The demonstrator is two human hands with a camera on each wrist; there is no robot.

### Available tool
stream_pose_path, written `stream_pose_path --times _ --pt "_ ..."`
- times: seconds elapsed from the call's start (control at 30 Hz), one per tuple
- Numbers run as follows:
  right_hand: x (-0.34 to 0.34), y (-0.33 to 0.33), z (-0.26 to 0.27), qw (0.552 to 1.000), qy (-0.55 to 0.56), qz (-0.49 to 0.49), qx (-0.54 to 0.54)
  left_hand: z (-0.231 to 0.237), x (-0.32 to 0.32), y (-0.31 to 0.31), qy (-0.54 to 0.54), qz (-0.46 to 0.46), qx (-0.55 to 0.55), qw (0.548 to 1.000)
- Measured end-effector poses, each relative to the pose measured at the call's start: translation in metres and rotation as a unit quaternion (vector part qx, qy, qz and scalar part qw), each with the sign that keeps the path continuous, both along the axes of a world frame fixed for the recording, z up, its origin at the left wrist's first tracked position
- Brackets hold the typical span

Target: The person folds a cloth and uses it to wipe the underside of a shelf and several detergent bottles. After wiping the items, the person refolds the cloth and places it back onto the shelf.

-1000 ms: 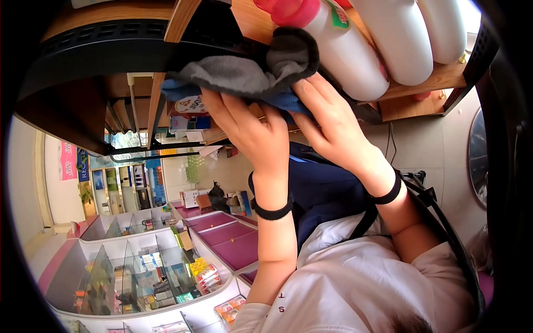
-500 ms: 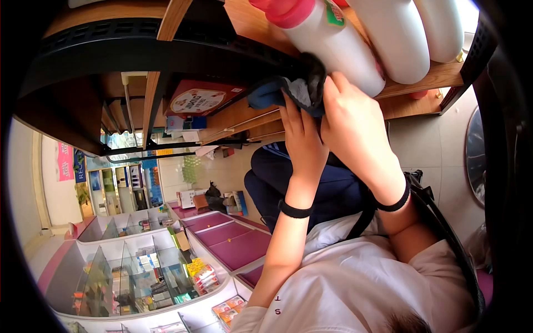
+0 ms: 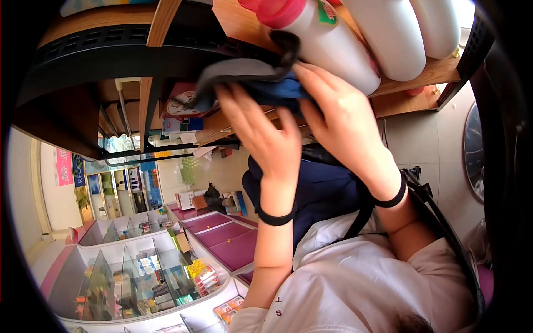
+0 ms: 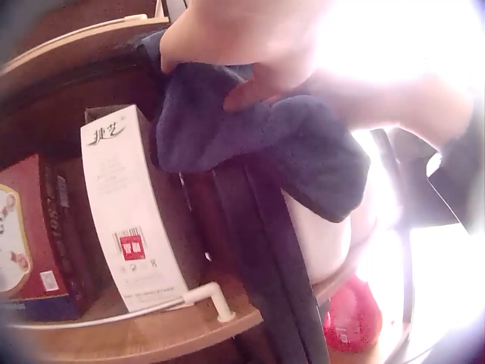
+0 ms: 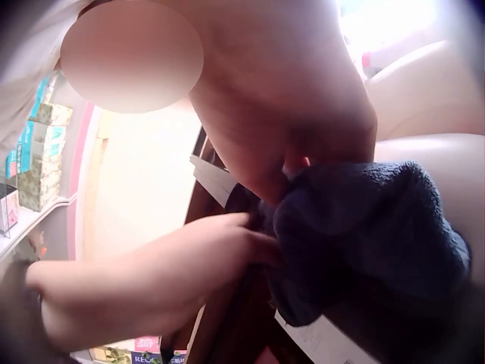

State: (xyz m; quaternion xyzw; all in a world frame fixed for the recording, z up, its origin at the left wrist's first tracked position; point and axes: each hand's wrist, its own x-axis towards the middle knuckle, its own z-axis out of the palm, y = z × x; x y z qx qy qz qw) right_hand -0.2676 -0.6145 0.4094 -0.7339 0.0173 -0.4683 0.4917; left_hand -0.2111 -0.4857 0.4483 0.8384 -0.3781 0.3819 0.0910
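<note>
In the head view a cloth (image 3: pixel 277 89), blue on one side and grey on the other with a dark edge, is stretched between both hands at the shelf's front. My left hand (image 3: pixel 266 141) pinches its left part, fingers reaching underneath. The right hand (image 3: pixel 347 119) grips the other end, beside a white bottle with a pink cap (image 3: pixel 327 50). Seen from the left wrist, the cloth (image 4: pixel 220 125) hangs in folds over a dark shelf post (image 4: pixel 261 250). From the right wrist it appears as a dark blue bunch (image 5: pixel 371 227) below the fingers.
More white bottles (image 3: pixel 388 39) stand along the wooden shelf (image 3: pixel 411 83). A white box (image 4: pixel 129 205) and a red box (image 4: pixel 45 227) sit behind a thin rail on another shelf. Glass display counters (image 3: pixel 133 272) lie at the lower left, and a round fan-like object (image 3: pixel 474 150) at the right.
Half a second ago the hands were close together with the cloth bunched. Now the left hand has moved left, away from the right, and the cloth is spread again, its grey side showing.
</note>
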Motion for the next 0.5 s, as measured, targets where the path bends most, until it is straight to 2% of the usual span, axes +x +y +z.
stream_pose_path --times 0.07,0.13,0.17,0.2,0.23,0.27,0.37,0.5 --pt "0.004 0.007 0.006 0.997 -0.060 0.034 0.026 0.017 0.008 -0.005 -0.072 -0.011 0.011 0.997" --pt "0.008 0.017 0.001 0.997 -0.061 0.036 0.040 0.030 0.007 -0.018 -0.094 0.006 0.029 0.995" --pt "0.010 0.019 -0.003 0.998 -0.036 0.028 0.038 0.029 0.008 -0.019 -0.090 0.016 0.075 0.993" --pt "0.011 0.020 -0.005 0.999 -0.012 0.020 0.035 0.025 0.009 -0.020 -0.085 0.026 0.121 0.989" --pt "0.009 0.016 -0.007 0.999 0.003 0.014 0.032 0.018 0.011 -0.024 -0.063 -0.003 0.102 0.993" --pt "0.008 0.013 -0.007 0.999 0.019 -0.012 0.033 0.008 0.015 -0.021 -0.067 0.003 0.130 0.989" --pt "0.004 0.007 -0.002 0.998 0.046 -0.032 0.036 -0.017 0.012 -0.026 -0.070 -0.067 0.086 0.992" --pt "-0.006 0.005 -0.004 0.992 0.118 -0.051 -0.004 -0.035 0.009 -0.023 -0.036 -0.052 0.102 0.993"
